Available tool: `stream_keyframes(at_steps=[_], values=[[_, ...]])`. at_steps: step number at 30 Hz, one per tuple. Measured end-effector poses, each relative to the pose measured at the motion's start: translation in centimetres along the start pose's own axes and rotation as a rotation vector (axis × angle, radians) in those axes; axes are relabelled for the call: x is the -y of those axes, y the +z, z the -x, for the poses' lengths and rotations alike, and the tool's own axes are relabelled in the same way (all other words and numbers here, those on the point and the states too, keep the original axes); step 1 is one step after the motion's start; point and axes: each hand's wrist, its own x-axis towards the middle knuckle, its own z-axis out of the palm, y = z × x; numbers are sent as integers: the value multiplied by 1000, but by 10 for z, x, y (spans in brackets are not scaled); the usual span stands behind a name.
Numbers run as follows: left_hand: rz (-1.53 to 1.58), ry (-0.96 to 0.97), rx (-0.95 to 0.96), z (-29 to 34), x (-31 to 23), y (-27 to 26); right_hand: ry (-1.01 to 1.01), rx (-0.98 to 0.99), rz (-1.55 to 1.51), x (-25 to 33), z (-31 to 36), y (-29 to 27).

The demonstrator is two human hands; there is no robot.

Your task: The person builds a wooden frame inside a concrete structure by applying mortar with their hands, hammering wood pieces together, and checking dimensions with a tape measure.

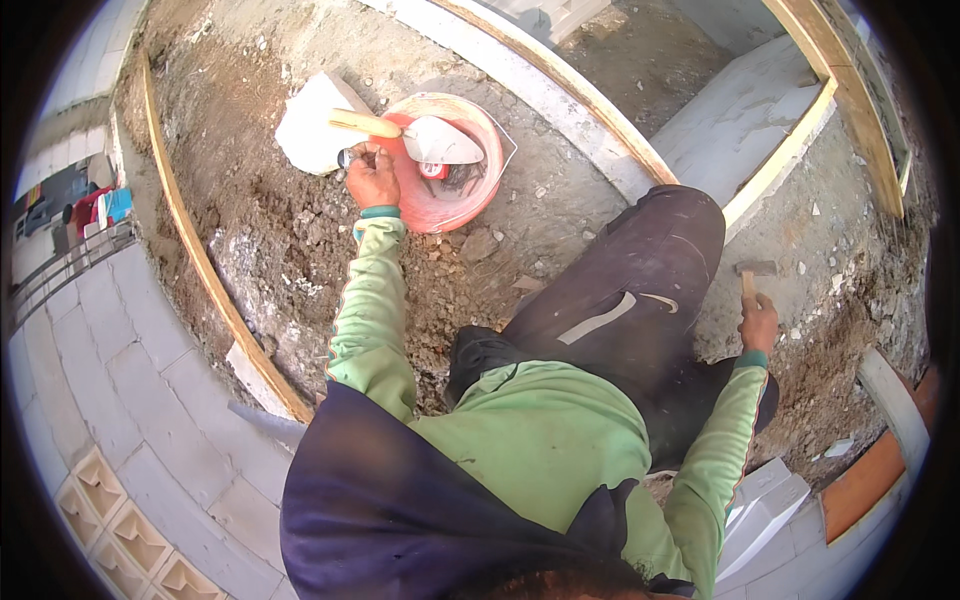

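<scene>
My left hand (372,180) is closed at the near left rim of a pinkish-orange bucket (462,212). A small round, shiny, dark-and-white thing (346,158) shows at its fingers, too small to name. Across the bucket lies a trowel (443,141), its yellowish handle over the rim just beyond my fingers. Inside, a small red-and-white thing (433,171) and some thin dark pieces are partly covered by the trowel. On the right, beside my bent leg, my right hand (758,325) grips a hammer (755,268) by its wooden handle, the head pointing away from me.
A white block (312,125) lies left of the bucket on rough soil with loose stones. Wooden boards (190,250) edge the ground on the left, and a timber-edged opening (735,110) lies at the far right. White blocks (765,510) and an orange piece (862,488) are near right.
</scene>
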Motion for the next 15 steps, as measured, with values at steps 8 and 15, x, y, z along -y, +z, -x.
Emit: stream_keyframes(at_steps=[8,15], values=[[-1280,575,80,-6,-35,-12,-37,27,-55,10,-2,-5],[-1400,667,342,-64,-51,-42,12,39,-160,-13,-9,4]])
